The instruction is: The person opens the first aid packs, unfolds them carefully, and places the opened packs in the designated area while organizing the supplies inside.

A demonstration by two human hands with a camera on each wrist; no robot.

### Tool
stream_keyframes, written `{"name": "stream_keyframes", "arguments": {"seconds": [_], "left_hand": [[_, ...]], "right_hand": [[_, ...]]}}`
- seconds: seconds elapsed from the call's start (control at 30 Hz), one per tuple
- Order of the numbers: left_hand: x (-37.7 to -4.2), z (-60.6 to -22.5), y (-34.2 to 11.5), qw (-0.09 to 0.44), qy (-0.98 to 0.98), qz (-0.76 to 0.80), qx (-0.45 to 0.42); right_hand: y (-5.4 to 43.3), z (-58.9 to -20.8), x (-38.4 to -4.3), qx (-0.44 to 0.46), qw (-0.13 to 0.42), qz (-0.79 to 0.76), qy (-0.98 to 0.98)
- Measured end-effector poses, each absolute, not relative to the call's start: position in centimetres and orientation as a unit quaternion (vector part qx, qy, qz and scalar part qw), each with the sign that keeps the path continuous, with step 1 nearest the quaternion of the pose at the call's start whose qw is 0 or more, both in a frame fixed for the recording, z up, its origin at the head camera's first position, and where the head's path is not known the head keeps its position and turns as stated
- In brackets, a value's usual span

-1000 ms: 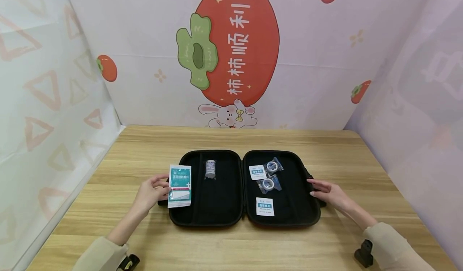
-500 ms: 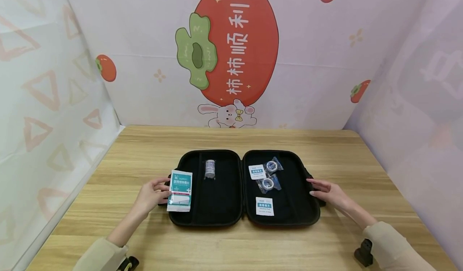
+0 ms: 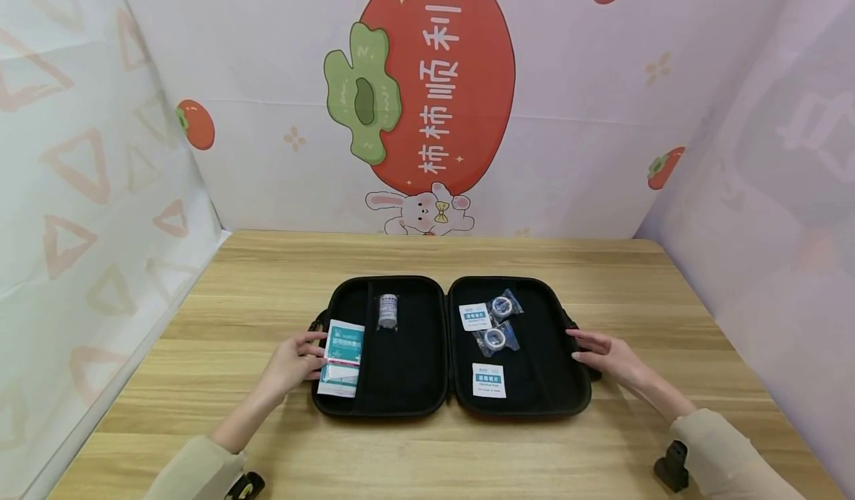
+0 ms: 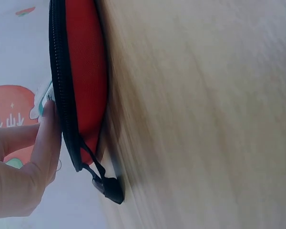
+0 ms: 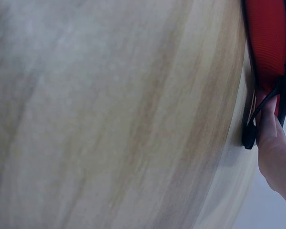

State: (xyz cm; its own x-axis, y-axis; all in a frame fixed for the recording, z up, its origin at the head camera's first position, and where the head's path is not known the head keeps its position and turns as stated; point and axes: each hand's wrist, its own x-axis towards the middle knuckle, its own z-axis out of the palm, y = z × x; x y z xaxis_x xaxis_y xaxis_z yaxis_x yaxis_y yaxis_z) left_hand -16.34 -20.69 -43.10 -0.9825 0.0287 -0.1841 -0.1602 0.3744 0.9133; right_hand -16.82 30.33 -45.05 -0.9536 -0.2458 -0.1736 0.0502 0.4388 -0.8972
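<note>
A black zip case [image 3: 417, 416] with a red outer shell lies spread flat on the table, both halves facing up. My left hand [image 3: 292, 363] pinches the left edge of a teal and white medical dressing packet [image 3: 342, 359], which is in the left half along its outer side. In the left wrist view that hand's fingertips are at the rim, and most of the packet is hidden behind it. On the opposite side my right hand [image 3: 611, 357] holds the case's right rim. The right wrist view has its fingers [image 5: 269, 119] against the red shell beside a zipper pull [image 5: 249, 136].
A wrapped bandage roll [image 3: 387, 311] stands in the left half. The right half contains two alcohol pad sachets [image 3: 489, 380] and two bagged tape rolls [image 3: 495, 340]. Wooden tabletop [image 3: 427, 463] surrounds the case, and a printed backdrop [image 3: 568, 188] rises behind.
My left hand has moved right and inward with the dressing packet, which has gone from overhanging the left rim to inside the left half, now tilted slightly. My right hand has stayed put.
</note>
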Motion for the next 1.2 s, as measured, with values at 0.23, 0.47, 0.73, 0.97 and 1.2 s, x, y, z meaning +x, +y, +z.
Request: {"name": "stream_keyframes", "arguments": {"seconds": [0.23,0.47,0.73,0.97,1.2], "left_hand": [[-16.6,-43.4,-19.7,0.093,0.828,0.551,-0.041],[-16.5,-43.9,-18.9,0.099,0.821,0.562,-0.038],[-16.6,-44.3,-17.6,0.111,0.815,0.567,-0.04],[-16.5,-44.7,-16.6,0.119,0.799,0.588,-0.045],[-16.5,-45.2,-16.1,0.126,0.788,0.6,-0.053]], "right_hand": [[30.4,-45.3,-16.9,-0.049,0.141,-0.524,0.838],[30.4,-45.3,-17.0,-0.059,0.139,-0.529,0.835],[30.4,-45.1,-16.8,-0.061,0.14,-0.535,0.831],[30.4,-45.0,-16.9,-0.065,0.142,-0.529,0.834],[30.4,-45.1,-16.8,-0.057,0.144,-0.53,0.834]]}}
